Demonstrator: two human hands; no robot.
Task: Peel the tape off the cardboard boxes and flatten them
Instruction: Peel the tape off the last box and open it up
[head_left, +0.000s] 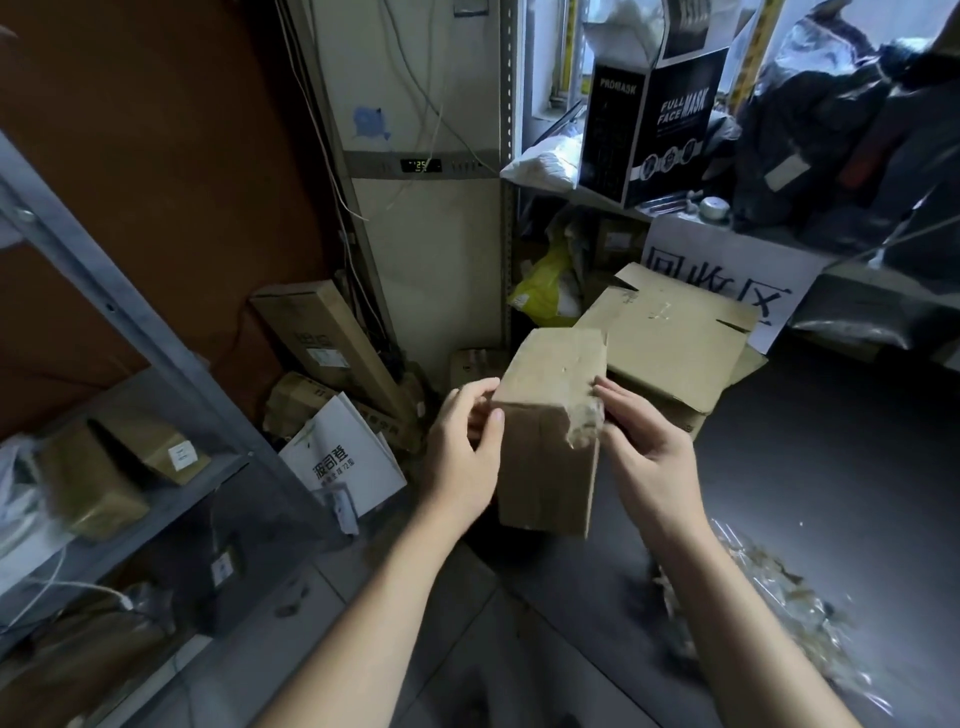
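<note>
A grey metal shelf rack (130, 332) fills the left side. Flattened cardboard (670, 338) lies on the floor ahead, and a pile of clear tape scraps (779, 613) lies at lower right. 1 small cardboard box (545, 441) is held upright in mid-air between 2 hands. The left hand (462, 447) curls round its left edge. The right hand (649, 447) grips its right edge, beside a crumpled tape patch (587, 421).

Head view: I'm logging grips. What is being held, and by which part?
The small cardboard box, between both hands: the left hand grips its upper left edge, the right hand its upper right edge by the torn patch.
</note>
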